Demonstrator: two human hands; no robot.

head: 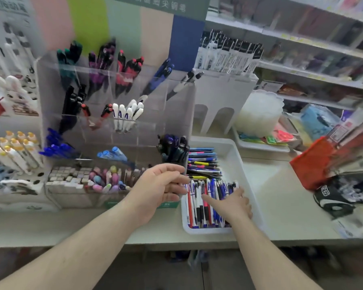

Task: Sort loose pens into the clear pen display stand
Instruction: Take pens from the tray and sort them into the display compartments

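The clear pen display stand (176, 114) rises in tiers at the centre, its compartments holding green, purple, red, blue, black and white pens. To its right a white tray (235, 155) holds several loose pens (203, 164). My left hand (157, 189) hovers by the stand's lower right compartment of dark pens (173, 148), fingers loosely curled and holding nothing that I can make out. Palm down, my right hand (231, 203) lies over the pens at the tray's near end with its fingers stretched out.
A low bin of erasers and pastel pens (88, 181) sits in front of the stand. White markers with yellow caps (17, 151) stand at the left. A white refill rack (224, 99), a red bag (314, 162) and shelves fill the right.
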